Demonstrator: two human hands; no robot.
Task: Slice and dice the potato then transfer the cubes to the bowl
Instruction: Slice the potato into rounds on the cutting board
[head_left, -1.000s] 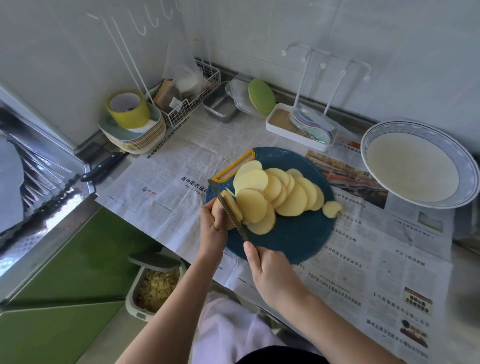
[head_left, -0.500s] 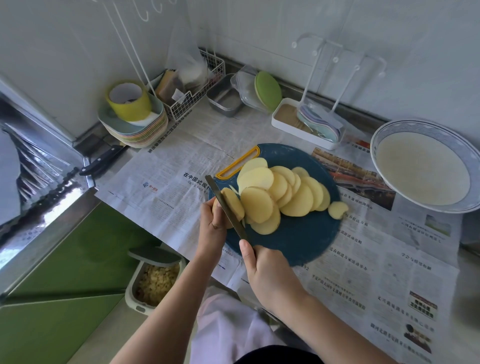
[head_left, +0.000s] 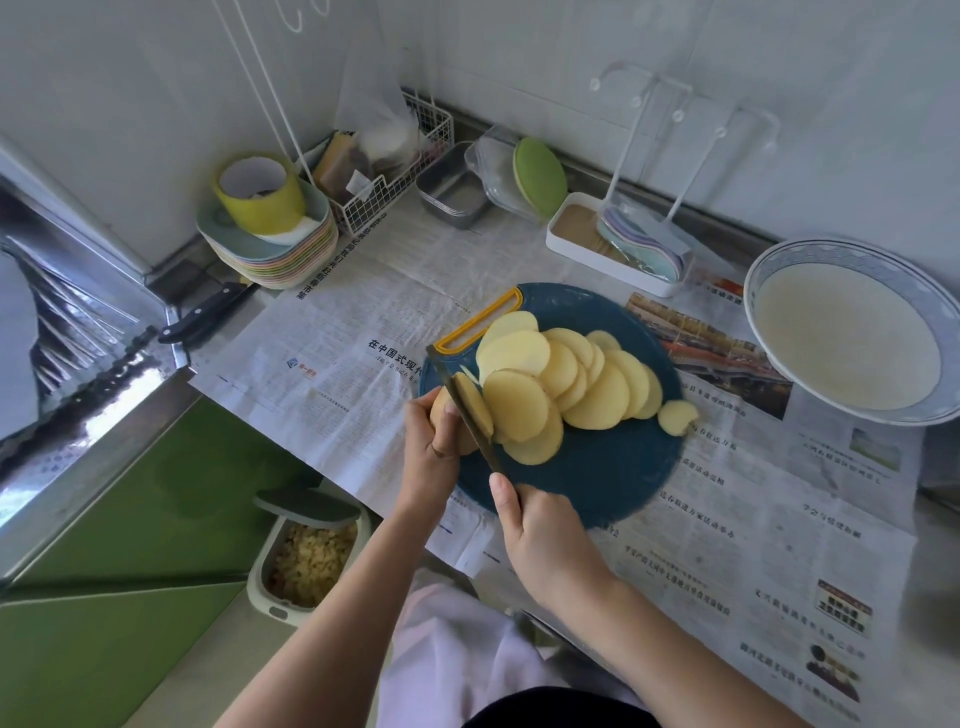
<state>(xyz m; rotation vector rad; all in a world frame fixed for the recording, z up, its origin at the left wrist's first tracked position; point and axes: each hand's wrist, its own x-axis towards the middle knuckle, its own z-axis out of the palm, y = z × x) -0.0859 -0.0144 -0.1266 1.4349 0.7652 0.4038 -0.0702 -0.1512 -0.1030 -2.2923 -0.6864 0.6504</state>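
A: Hands?
B: Potato stub (head_left: 440, 406) is gripped by left hand (head_left: 431, 447), centre frame, on blue board (head_left: 597, 483). Knife (head_left: 467, 415) is gripped by right hand (head_left: 540, 535), blade set against stub.
A: Rest?
B: Slices (head_left: 571, 384) are fanned on board; bowl (head_left: 810, 254) is seen at right edge.

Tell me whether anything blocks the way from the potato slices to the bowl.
Nothing visible does. Only flat newspaper lies between the cutting board holding the potato slices and the bowl.
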